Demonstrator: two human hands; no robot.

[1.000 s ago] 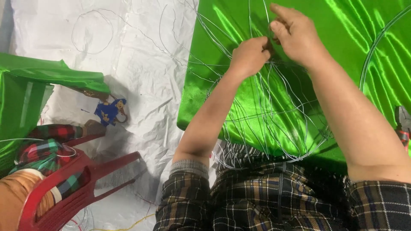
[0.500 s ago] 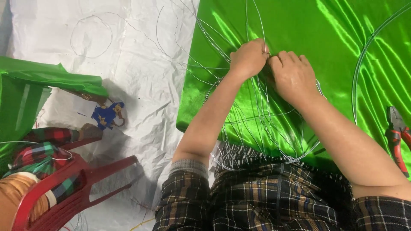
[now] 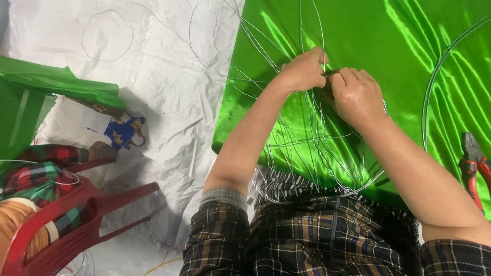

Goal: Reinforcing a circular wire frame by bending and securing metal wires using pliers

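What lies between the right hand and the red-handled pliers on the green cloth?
In the head view, between the right hand and the pliers lies green cloth, crossed by one curved wire.

I wear a dark plaid shirt [image 3: 317, 235] of brown, black and white checks, its short sleeves cuffed above my elbows; my forearms and both hands are bare.

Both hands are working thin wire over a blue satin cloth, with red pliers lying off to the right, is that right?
Not quite: the cloth is green, not blue, as the head view shows. Both hands, left and right, work the wire over it, and red pliers lie to the right.
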